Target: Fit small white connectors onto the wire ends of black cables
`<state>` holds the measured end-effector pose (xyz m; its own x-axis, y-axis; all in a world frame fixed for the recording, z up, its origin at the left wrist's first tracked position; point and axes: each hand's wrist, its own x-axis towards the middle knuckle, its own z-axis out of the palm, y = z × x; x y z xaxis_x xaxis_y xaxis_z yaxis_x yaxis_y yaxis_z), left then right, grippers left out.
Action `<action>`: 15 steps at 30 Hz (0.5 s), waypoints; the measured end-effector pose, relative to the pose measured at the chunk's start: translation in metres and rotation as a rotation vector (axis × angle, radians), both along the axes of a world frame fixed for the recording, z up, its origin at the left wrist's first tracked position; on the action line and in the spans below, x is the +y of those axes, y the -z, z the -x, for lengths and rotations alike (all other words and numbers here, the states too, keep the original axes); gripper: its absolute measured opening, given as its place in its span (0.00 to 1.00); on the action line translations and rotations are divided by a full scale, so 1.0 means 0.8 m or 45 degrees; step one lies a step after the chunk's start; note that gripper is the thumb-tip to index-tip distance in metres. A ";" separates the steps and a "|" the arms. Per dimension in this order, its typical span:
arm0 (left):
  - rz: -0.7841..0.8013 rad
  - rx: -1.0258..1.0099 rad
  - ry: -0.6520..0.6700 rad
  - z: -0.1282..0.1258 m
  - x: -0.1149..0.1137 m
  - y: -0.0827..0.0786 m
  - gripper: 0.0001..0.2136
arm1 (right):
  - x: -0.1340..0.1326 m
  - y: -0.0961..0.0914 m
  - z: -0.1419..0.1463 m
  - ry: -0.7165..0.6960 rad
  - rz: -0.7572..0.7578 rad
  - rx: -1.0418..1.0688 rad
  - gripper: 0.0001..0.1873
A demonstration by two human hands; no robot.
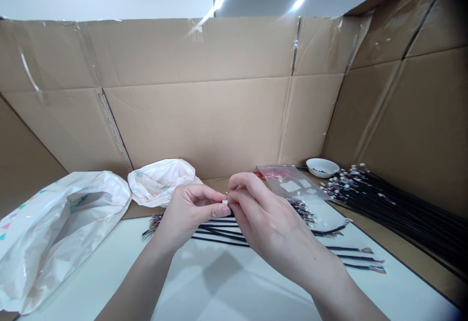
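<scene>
My left hand (190, 216) and my right hand (266, 213) meet in mid-air above the work surface. Between their fingertips is a small white connector (224, 203). My left thumb and forefinger pinch it, and my right fingers close on something thin at its end, probably a wire, though it is too small to be sure. Under my hands lie several black cables (223, 233) with multicoloured wire ends fanning out on both sides.
A white board (109, 267) lies under the cables, with two white plastic bags (54, 238) (161, 182) at its left. Behind it are a clear plastic bag (288, 180) and a white bowl (321, 167). A large black cable bundle (402, 218) lies at right, before cardboard walls (197, 126).
</scene>
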<state>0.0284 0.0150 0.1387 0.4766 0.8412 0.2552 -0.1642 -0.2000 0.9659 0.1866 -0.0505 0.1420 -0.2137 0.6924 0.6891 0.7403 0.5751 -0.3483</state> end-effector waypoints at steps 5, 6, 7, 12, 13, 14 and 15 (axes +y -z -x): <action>-0.005 -0.064 0.051 0.000 0.003 0.003 0.05 | -0.002 -0.002 -0.005 0.015 -0.134 -0.116 0.07; -0.002 -0.071 0.048 0.000 0.003 0.004 0.05 | -0.003 -0.002 -0.006 0.018 -0.180 -0.147 0.07; 0.000 -0.075 0.039 0.001 0.004 0.005 0.06 | -0.002 -0.002 -0.006 0.020 -0.218 -0.172 0.06; 0.005 -0.068 0.031 0.001 0.006 0.007 0.05 | 0.001 -0.003 -0.005 0.005 -0.236 -0.199 0.06; 0.005 -0.069 0.039 0.001 0.006 0.006 0.05 | 0.001 -0.003 -0.004 -0.004 -0.209 -0.180 0.06; 0.007 -0.071 0.047 0.001 0.005 0.006 0.05 | 0.002 -0.003 -0.003 -0.011 -0.169 -0.151 0.07; 0.006 -0.077 0.054 0.001 0.004 0.006 0.05 | 0.002 -0.004 -0.002 -0.017 -0.127 -0.112 0.07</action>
